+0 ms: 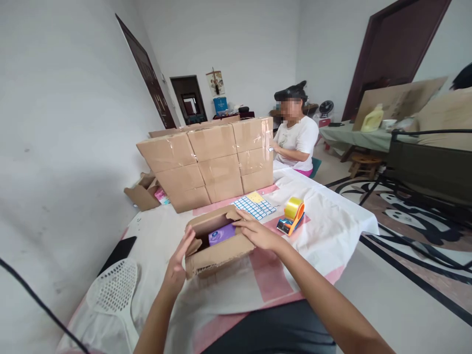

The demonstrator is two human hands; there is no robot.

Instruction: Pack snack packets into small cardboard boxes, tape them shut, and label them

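A small cardboard box (224, 258) stands on the cloth in front of me with its top open. Inside it lies a purple package (221, 235). My left hand (178, 263) is at the box's left end, fingers stretched upward beside the small left flap. Across the right end reaches my right hand (258, 231), its fingers extended over the rim and the right flap. Both hands are open; whether the left fingertips touch the flap I cannot tell. Just right of the box is a tape dispenser (293, 216) with a yellow roll, and behind it lie blue-edged label sheets (254, 205).
Stacked taped cartons (217, 162) form a wall across the table. Behind them at the right sits another person (297, 132). An open carton (142, 191) is at the left. A white perforated racket (116, 287) and a black flat object (117, 253) lie on the tablecloth (324, 236).
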